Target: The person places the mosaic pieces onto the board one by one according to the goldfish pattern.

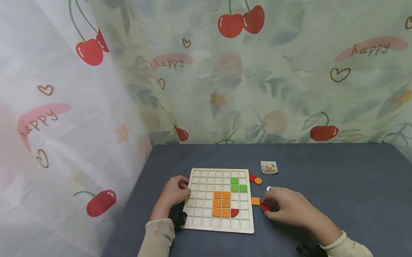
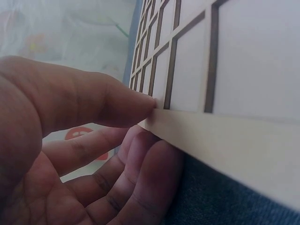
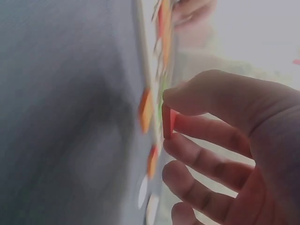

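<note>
A pale wooden grid board [image 1: 204, 177] lies on the dark table. My left hand [image 1: 174, 191] pinches its left edge; in the left wrist view the thumb [image 2: 117, 101] lies on the rim and the fingers curl against its side. To the right of the board, my right hand [image 1: 288, 205] holds a small red piece [image 3: 167, 122] between thumb and fingers, just above the table. Its full shape is partly hidden by the fingers. On the board sit several orange squares [image 1: 217, 203], three green squares [image 1: 234, 187] and a red quarter-circle [image 1: 235, 212].
Beside the board's right edge lie an orange square [image 1: 255, 201], an orange disc [image 1: 258, 181] and a red piece [image 1: 252, 178]. A small white piece [image 1: 268, 188] shows by the right hand. A printed pattern card [image 1: 269, 167] lies farther back. A patterned curtain [image 1: 275, 81] hangs behind the table.
</note>
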`<act>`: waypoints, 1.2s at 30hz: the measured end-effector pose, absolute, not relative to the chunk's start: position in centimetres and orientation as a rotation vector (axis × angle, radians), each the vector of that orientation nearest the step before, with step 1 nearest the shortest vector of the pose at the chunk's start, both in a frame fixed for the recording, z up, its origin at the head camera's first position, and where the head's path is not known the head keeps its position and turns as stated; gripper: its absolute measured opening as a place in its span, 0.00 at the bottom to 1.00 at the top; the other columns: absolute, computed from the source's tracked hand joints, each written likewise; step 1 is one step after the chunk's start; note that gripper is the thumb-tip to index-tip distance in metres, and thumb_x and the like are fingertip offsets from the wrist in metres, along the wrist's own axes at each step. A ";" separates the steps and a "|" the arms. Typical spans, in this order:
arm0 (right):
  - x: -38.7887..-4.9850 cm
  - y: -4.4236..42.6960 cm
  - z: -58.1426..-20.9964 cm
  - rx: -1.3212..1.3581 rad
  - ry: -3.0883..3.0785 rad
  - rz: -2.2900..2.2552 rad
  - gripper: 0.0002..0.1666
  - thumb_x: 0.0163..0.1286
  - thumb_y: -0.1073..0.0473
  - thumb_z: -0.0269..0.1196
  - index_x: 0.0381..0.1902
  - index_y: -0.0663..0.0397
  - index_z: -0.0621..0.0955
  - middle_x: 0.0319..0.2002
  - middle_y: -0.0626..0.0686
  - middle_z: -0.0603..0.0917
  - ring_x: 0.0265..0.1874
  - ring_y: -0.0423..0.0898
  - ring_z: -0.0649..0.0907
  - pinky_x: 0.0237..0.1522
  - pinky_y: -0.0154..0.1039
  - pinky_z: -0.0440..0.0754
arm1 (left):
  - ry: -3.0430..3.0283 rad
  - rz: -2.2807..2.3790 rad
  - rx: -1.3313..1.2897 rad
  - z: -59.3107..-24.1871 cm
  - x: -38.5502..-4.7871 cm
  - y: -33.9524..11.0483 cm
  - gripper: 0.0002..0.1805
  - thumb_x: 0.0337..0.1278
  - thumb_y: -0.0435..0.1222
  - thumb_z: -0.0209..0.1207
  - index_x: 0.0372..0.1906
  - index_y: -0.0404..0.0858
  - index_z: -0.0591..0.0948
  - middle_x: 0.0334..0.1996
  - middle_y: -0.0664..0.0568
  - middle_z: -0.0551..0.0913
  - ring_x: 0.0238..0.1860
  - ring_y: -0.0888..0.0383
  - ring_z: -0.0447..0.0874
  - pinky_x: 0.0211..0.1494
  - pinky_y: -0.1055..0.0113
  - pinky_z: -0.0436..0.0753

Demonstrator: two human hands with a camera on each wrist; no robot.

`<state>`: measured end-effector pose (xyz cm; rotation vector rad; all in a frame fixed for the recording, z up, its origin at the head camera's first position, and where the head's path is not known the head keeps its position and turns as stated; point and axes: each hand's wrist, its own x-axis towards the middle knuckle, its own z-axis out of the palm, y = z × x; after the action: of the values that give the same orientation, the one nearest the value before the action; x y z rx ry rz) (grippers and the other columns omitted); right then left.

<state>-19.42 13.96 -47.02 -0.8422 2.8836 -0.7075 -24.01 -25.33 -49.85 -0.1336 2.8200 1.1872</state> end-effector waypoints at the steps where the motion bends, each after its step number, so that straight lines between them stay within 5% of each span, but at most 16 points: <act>1: -19.6 13.2 -46.8 -0.867 2.875 -0.718 0.11 0.60 0.56 0.77 0.39 0.38 0.87 0.33 0.36 0.80 0.28 0.31 0.74 0.30 0.31 0.75 | 2.824 1.183 -0.132 -49.8 -24.0 -25.3 0.20 0.58 0.31 0.64 0.57 0.36 0.85 0.43 0.44 0.85 0.39 0.51 0.83 0.39 0.57 0.83; 18: -21.4 1.0 -47.4 -1.158 2.698 -0.827 0.07 0.64 0.54 0.74 0.41 0.41 0.89 0.36 0.40 0.84 0.30 0.34 0.77 0.35 0.33 0.78 | 2.802 1.204 -0.125 -49.7 -24.2 -25.3 0.20 0.57 0.31 0.65 0.57 0.36 0.85 0.42 0.45 0.85 0.38 0.52 0.82 0.39 0.59 0.82; 36: -21.8 -2.1 -47.9 -1.145 2.659 -0.736 0.06 0.63 0.54 0.75 0.39 0.43 0.89 0.33 0.41 0.81 0.29 0.34 0.76 0.32 0.33 0.77 | 2.817 1.210 -0.131 -49.8 -24.2 -25.5 0.20 0.56 0.31 0.66 0.55 0.35 0.86 0.40 0.45 0.86 0.37 0.53 0.83 0.37 0.60 0.83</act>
<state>-21.85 -2.06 -47.92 -1.1452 2.6591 -0.7363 -24.21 -25.47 -49.81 -0.1315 2.8166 1.2102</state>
